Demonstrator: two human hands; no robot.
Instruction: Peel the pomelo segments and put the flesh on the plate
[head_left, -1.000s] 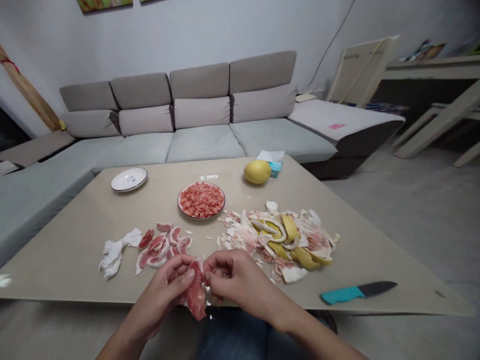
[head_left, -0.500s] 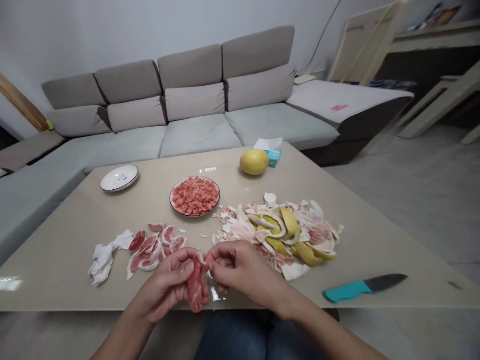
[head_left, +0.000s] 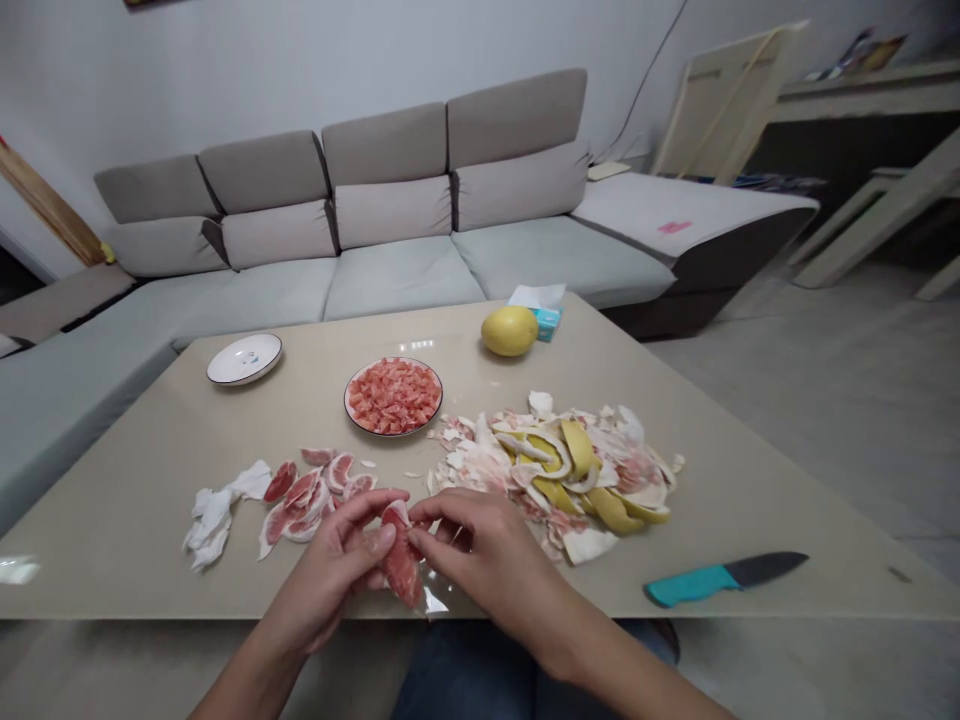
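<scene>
The left hand [head_left: 334, 562] is closed around a pink fruit segment [head_left: 402, 568], thumb pressed on its upper end. The right hand [head_left: 480, 555] pinches the same end between thumb and forefinger. The segment is held just above the near edge of the table [head_left: 135, 500], at its middle.

- Loose segments [head_left: 311, 490] and a crumpled tissue [head_left: 214, 508]: left of the hands.
- Peel heap [head_left: 574, 470]: right of the hands.
- Knife [head_left: 724, 577]: near right corner.
- Plate of fruit pieces [head_left: 394, 396]: table centre.
- Empty plate [head_left: 244, 359]: far left.
- Whole yellow fruit [head_left: 509, 330]: far edge.
</scene>
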